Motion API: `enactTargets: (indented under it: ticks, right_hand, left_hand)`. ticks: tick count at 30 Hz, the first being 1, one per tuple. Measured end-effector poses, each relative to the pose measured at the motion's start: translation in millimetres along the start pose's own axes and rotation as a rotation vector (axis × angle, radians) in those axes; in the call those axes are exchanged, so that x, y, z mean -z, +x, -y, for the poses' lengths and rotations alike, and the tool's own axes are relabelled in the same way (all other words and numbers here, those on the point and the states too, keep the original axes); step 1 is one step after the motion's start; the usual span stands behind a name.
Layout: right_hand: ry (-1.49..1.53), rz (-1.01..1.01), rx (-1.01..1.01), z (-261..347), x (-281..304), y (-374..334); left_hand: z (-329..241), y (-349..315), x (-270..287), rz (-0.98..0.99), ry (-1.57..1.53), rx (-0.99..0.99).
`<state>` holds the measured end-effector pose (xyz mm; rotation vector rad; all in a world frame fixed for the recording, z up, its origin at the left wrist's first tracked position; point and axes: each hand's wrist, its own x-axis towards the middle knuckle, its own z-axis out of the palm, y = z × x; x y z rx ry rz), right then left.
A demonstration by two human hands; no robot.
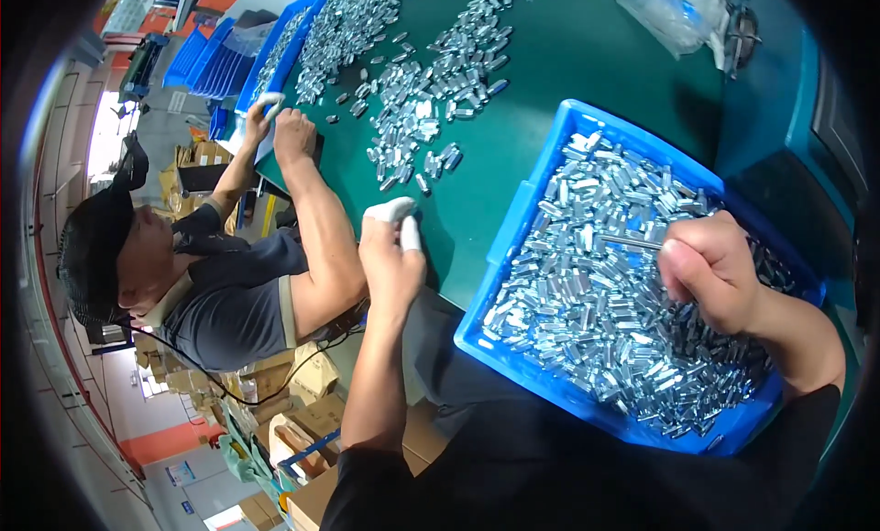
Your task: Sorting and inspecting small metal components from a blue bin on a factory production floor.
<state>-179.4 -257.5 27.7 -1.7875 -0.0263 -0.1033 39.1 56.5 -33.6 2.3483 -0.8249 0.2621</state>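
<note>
My right hand (710, 270) is closed on a thin metal rod (631, 243), which points left over the heaped parts. Below it, a blue plastic tray (495, 256) is filled with small silver hex-shaped metal parts (587, 302). My left hand (392, 247), with white covers on the thumb and a finger, is held off the tray's left side, above the near edge of the green table (522, 63). Its fingers are bent together, and whatever may be between them is too small to make out. Loose silver parts (403, 132) lie beyond it on the table.
A co-worker (229, 293) in a dark cap sits close on my left, both hands at the table edge. Beyond are another blue tray (280, 49) of parts and a larger pile (344, 27). A clear plastic bag (669, 22) lies far right; cardboard boxes (316, 416) stand lower left.
</note>
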Motion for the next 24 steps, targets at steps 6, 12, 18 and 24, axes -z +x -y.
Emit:
enactTargets:
  ticks: [6,12,18,24]
  right_hand:
    - [-0.001,0.057,0.035,-5.5,1.6,-2.2]
    - [-0.120,0.020,0.066,-10.7,-5.9,-6.2]
    - [-0.138,-0.006,0.011,-7.9,-3.4,-8.0]
    - [-0.079,-0.005,-0.015,-14.2,-2.0,-1.7]
  left_hand:
    - [-92.1,-11.3,18.5,0.144,-0.816,0.351]
    - [-153.8,-17.6,-22.2,0.526,-1.152,0.344]
    - [-142.3,-17.7,-41.6,0.478,-1.349,0.294]
    - [-136.6,-15.7,-41.2,0.535,-1.380,0.255]
